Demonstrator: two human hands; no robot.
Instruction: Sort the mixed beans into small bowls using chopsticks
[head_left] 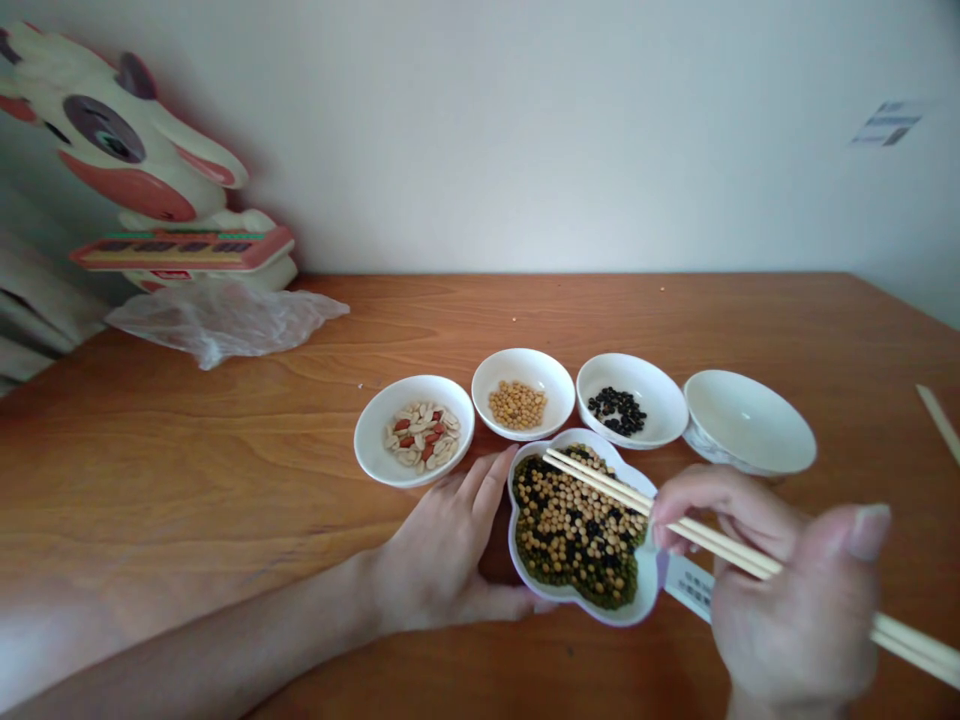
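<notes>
- Head view, nearest, directions taken from the dish's centre: at 4 o'clock the right hand (795, 620) grips a pair of chopsticks (622, 494), fingers bent around the shafts, thumb raised; the long slant probably lets the tips reach the dish's 11 o'clock side. Whether they touch anything there cannot be told.
- At 8 o'clock, the left hand (442, 545) forms a broad C, thumb and fingers grasping the side of the flower-shaped dish (645, 590), presumably to steady it.
- Centre: the dish, lobed, glossy and pale with a lilac edge, contains round tan beans (559, 520) and shiny dark ones mixed over fine green grains (559, 575). A printed label (688, 585) protrudes at 4 o'clock.
- Behind it, four smooth white round bowls form an arc, seemingly for easy reach: peanuts (424, 437), some red-skinned, at 10 o'clock; yellow beans (517, 405) at 11; black beans (617, 410) at 1; a fourth bowl (750, 415) at 2.
- At 2 to 3 o'clock, a pale stick (941, 425) crosses the frame's edge.
- Farthest, at 10 o'clock on the grained wooden table (187, 450): a crumpled translucent bag (232, 320) before a moulded cow toy (142, 150) with a pink keyboard.
</notes>
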